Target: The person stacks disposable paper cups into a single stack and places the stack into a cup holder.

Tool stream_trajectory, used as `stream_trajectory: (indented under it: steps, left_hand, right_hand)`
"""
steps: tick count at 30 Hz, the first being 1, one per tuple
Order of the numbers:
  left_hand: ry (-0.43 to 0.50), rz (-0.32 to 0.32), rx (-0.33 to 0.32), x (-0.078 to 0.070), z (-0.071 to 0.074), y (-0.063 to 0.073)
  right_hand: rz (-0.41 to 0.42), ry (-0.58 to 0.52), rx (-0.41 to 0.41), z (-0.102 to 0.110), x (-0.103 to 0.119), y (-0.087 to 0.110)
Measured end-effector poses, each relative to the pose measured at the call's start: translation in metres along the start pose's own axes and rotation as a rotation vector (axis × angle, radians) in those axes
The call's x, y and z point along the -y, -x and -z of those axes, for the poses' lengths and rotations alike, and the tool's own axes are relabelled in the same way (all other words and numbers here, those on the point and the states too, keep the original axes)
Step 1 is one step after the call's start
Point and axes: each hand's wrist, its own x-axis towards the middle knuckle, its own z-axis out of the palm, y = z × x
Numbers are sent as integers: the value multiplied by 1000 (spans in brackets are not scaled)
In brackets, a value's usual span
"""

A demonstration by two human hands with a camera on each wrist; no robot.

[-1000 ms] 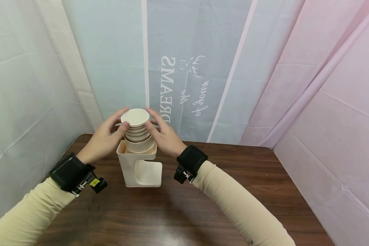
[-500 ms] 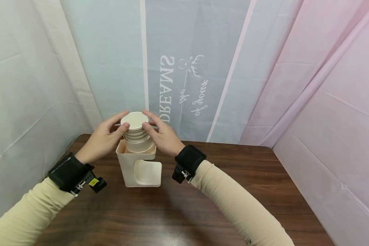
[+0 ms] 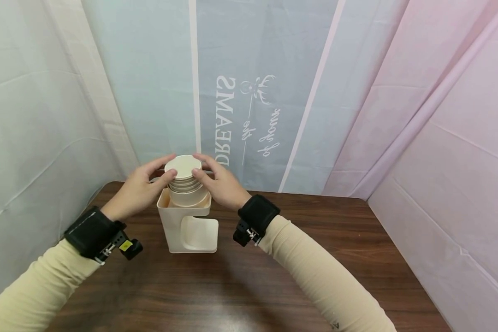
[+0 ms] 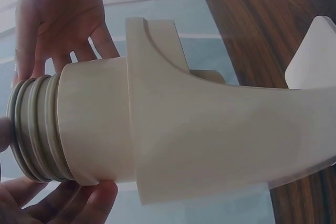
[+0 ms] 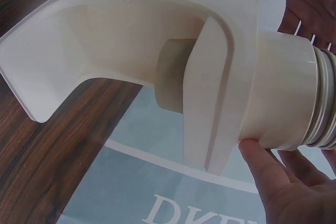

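Note:
A stack of white paper cups stands in the round collar on top of a cream cup dispenser, its rolled rims showing one above another. From the left, my left hand holds the stack near its top, thumb in front and fingers behind. My right hand grips it likewise on the opposite side. In the left wrist view, the rims sit just beyond the collar's edge, with left fingertips against the collar. A right fingertip meets the collar in the right wrist view.
The dispenser stands on a dark wooden table, its curved tray facing right near the tabletop. A blue-grey curtain with white lettering hangs behind, and pale curtains close off the sides.
The cup stack has sunk lower into the collar, and fewer rims show above it. Both hands have come down slightly with it. The dispenser has stayed in place.

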Motion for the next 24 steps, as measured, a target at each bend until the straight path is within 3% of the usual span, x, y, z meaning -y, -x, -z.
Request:
stream_trajectory:
  steps: [24]
  left_hand:
    - [-91, -13, 64, 3, -5, -3]
  right_hand:
    - [-14, 78, 40, 4, -3, 0]
